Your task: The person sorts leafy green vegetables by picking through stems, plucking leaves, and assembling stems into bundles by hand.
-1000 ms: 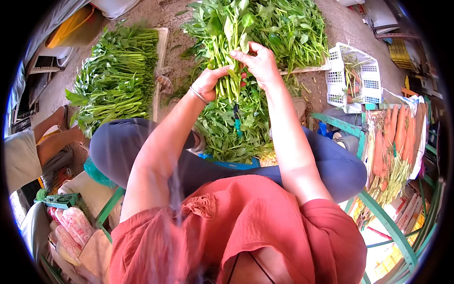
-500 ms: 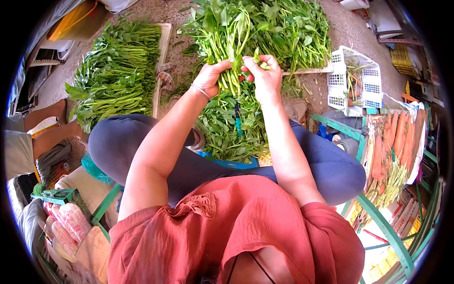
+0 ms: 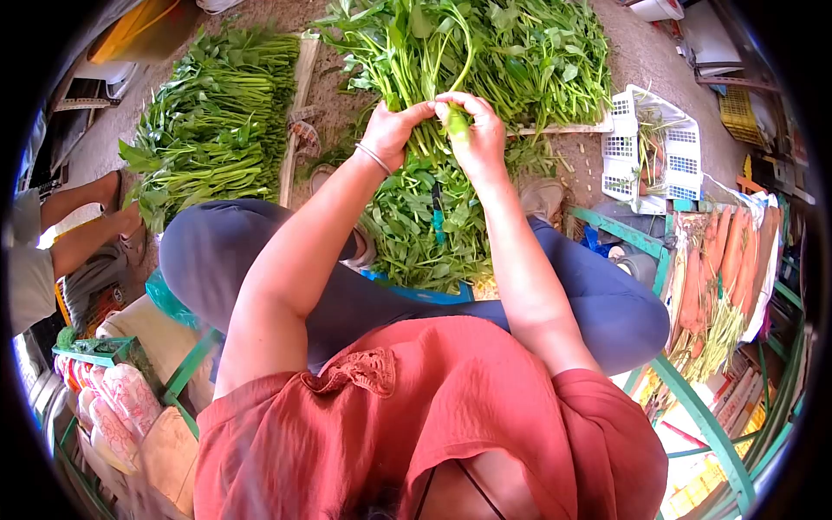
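My left hand [image 3: 390, 137] is closed around the stems of a bunch of leafy greens [image 3: 418, 65], whose leaves point away from me. Touching it at the thumb, my right hand [image 3: 472, 130] pinches a stem at the bunch's right side, with a bit of green leaf showing over its fingers. Below both hands lies a heap of loose greens [image 3: 425, 234] between my knees, with a dark and teal object [image 3: 438, 221] on it. Behind the bunch, more greens [image 3: 555, 61] are stacked on a pale tray.
Stacked greens [image 3: 221, 121] lie at the left beside a pale tray edge [image 3: 297, 121]. A white basket [image 3: 620, 147] and carrots [image 3: 741, 251] are at the right, near a green metal frame [image 3: 706, 420]. Another person's legs [image 3: 87, 230] show at the far left.
The bunch has shifted slightly left and away from me. My right hand has drawn closer to my left and now pinches a stem beside it. The other person's legs have shifted slightly.
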`<state>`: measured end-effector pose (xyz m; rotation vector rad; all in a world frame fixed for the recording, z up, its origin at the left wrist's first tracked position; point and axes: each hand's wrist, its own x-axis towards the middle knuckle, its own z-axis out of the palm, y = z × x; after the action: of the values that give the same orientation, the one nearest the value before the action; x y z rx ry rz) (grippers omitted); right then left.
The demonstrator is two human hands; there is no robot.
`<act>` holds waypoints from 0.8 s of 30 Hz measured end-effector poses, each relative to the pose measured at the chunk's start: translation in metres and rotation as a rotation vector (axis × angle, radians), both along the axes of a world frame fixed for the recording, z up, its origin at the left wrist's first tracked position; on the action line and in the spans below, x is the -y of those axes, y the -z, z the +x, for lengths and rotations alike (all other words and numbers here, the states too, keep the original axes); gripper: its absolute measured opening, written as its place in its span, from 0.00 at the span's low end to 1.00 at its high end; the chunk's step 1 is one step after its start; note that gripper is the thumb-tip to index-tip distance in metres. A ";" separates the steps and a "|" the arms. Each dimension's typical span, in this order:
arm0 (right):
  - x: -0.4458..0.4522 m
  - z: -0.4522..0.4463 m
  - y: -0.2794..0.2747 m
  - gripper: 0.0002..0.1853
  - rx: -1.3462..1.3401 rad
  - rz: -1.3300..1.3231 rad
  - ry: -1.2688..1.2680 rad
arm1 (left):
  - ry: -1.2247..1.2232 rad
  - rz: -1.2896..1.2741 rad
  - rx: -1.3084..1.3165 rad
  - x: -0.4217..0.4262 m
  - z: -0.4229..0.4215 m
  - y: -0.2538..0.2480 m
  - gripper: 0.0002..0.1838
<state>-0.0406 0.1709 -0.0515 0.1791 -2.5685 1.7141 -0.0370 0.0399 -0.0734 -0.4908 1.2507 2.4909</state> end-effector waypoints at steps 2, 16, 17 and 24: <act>0.001 0.003 -0.003 0.11 0.001 -0.007 0.009 | -0.007 0.048 0.028 0.000 0.000 0.000 0.10; -0.010 -0.002 0.009 0.12 0.027 -0.150 -0.067 | 0.112 0.326 0.302 0.007 -0.001 0.004 0.14; -0.010 0.001 0.008 0.12 0.028 -0.150 -0.067 | 0.097 0.314 0.328 0.007 -0.002 0.002 0.14; -0.007 0.007 0.008 0.07 -0.052 -0.194 -0.080 | 0.076 0.011 0.268 0.004 -0.001 -0.002 0.15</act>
<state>-0.0331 0.1778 -0.0594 0.3178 -2.3707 1.9454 -0.0382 0.0354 -0.0711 -0.7326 1.1282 2.2777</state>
